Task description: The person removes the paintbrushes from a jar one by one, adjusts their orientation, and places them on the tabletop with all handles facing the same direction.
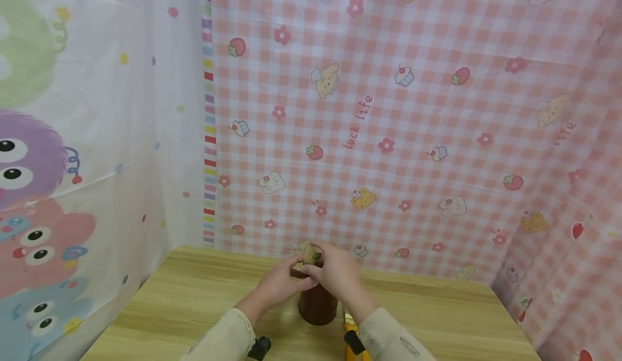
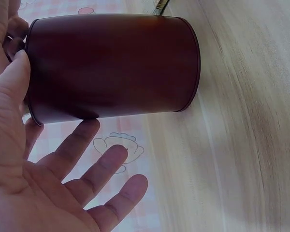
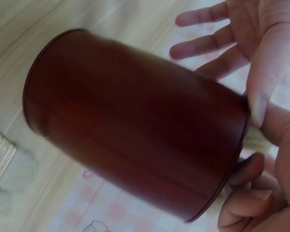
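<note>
A dark reddish-brown cylindrical canister (image 1: 318, 301) stands on the wooden table in the head view, with both hands at its top end. My left hand (image 1: 279, 285) holds the rim with its thumb on the near side. In the left wrist view one of its fingers touches the side of the canister (image 2: 113, 70), while the outer fingers (image 2: 121, 193) spread away from it. My right hand (image 1: 340, 272) grips the top from the right, and its curled fingers (image 3: 251, 200) lie against the rim in the right wrist view. The canister's mouth is hidden by the hands.
A paintbrush (image 1: 351, 326) with an orange-yellow handle lies on the table (image 1: 204, 291), right of the canister near my right sleeve. A pink checked cloth (image 1: 389, 177) hangs behind the table, and a white cartoon-print cloth (image 1: 141, 188) hangs at the left.
</note>
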Tool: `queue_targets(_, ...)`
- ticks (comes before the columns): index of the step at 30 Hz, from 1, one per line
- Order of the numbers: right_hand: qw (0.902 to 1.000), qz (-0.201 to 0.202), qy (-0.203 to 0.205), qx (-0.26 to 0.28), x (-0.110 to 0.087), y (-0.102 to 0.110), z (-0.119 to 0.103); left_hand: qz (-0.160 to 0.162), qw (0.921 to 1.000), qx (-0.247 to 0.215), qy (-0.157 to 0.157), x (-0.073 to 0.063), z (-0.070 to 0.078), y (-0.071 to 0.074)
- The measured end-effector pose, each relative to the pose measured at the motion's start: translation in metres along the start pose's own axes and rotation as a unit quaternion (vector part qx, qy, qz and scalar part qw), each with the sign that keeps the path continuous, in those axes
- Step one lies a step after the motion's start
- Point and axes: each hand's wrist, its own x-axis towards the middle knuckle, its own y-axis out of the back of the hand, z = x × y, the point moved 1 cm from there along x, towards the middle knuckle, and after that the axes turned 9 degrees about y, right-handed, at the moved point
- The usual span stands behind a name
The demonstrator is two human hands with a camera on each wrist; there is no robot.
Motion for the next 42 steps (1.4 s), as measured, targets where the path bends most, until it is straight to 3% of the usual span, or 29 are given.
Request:
queue_targets(8, 0.9976, 0.015, -0.065, -0.020, 0.001, -0.005, -0.012, -0.005, 1.0000, -0.006, -0.001, 0.000, 0.001, 0.000)
queue_targets(12, 0.9972, 0.018, -0.053, -0.049, -0.001, -0.005, -0.012, -0.001, 0.9999, -0.012, -0.001, 0.000, 0.001, -0.001)
queue_targets(16, 0.9962, 0.033, -0.013, -0.080, -0.004, 0.003, -0.011, -0.003, 0.9999, -0.017, 0.002, -0.002, 0.000, -0.001)
queue_targets(18, 0.9975, 0.053, 0.004, -0.048, -0.006, 0.015, -0.010, -0.004, 0.9998, -0.018, 0.002, -0.002, -0.001, -0.002)
queue_targets(21, 0.9943, 0.091, 0.019, 0.053, -0.007, 0.040, -0.005, 0.000, 0.9999, -0.016, 0.003, 0.000, -0.001, -0.002)
queue_targets(26, 0.9596, 0.139, -0.013, 0.244, -0.016, 0.090, 0.020, 0.009, 0.9999, -0.008, 0.006, 0.001, -0.001, -0.001)
queue_targets(28, 0.9457, 0.156, -0.034, 0.283, -0.022, 0.106, 0.037, 0.011, 0.9999, -0.006, 0.006, 0.000, -0.002, -0.001)
queue_targets(31, 0.9403, 0.152, -0.070, 0.297, -0.037, 0.121, 0.064, 0.013, 0.9999, -0.005, 0.003, -0.002, -0.001, -0.001)
queue_targets(36, 0.9508, 0.065, -0.124, 0.276, -0.069, 0.125, 0.111, 0.012, 0.9999, -0.009, 0.000, -0.003, 0.001, -0.003)
queue_targets(42, 0.9414, -0.059, -0.182, 0.277, -0.113, 0.102, 0.160, 0.010, 0.9998, -0.015, 0.008, -0.001, 0.001, -0.003)
